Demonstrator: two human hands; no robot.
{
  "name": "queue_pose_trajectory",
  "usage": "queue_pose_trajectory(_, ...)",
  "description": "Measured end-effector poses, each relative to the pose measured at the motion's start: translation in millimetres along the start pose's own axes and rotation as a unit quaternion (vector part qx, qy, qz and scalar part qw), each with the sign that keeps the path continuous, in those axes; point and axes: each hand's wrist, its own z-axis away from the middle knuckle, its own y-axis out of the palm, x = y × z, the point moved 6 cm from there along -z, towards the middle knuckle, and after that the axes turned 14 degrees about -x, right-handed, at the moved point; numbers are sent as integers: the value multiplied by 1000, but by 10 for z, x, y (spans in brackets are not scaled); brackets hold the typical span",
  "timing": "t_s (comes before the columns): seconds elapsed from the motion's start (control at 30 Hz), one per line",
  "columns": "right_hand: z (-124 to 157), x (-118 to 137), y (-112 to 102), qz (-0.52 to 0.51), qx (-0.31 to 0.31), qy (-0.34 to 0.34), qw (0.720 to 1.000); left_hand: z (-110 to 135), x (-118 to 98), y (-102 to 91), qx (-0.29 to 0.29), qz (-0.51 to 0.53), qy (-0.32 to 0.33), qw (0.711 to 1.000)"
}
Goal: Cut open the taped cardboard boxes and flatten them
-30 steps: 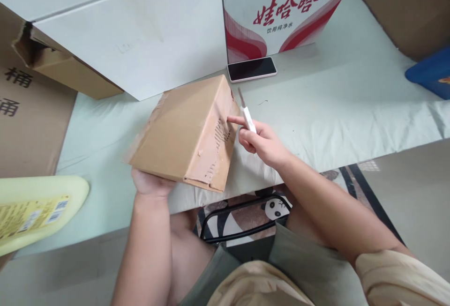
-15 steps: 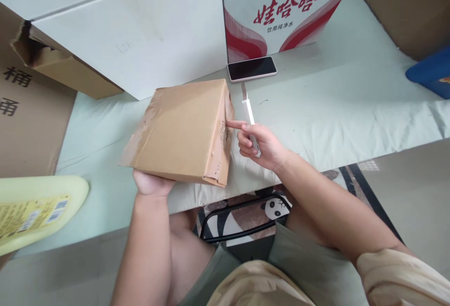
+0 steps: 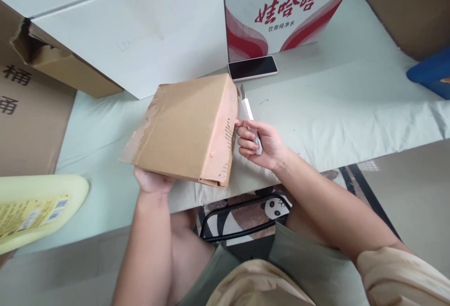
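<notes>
A brown cardboard box [image 3: 183,128] is held tilted over the table, its taped right side partly turned up toward me. My left hand [image 3: 153,180] grips the box from below at its near left edge; most of its fingers are hidden under the cardboard. To the right, my right hand [image 3: 258,142] is closed around the white handle of a utility knife [image 3: 247,108], whose blade points away from me. The right index finger reaches to the box's right side and seems to touch it.
A phone [image 3: 253,67] lies before a white-and-red carton [image 3: 281,20]. A large white box [image 3: 140,34] stands at the back left. A pale yellow-green container [image 3: 70,193] is at left, a blue object [image 3: 431,74] at right. The table's cloth edge [image 3: 316,158] runs close to me.
The box has turned slightly, showing more of its taped right side. My right index finger has drawn in, from stretched out to more bent, beside the box.
</notes>
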Motion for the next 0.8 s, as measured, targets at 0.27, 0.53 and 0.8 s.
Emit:
queue_pose_trajectory(0.27,-96,57,-114,90,-40,-112,989,-43,-15,-45,-16,17,-33,999)
queue_pose_trajectory(0.53,-77,122,-172,280,-102,-234,925,-77,-111,5,41,60,-32,997)
queue_pose_trajectory(0.8,-47,198,-202,375,-127,-288,872,-130,-80,-68,26,86,-40,995)
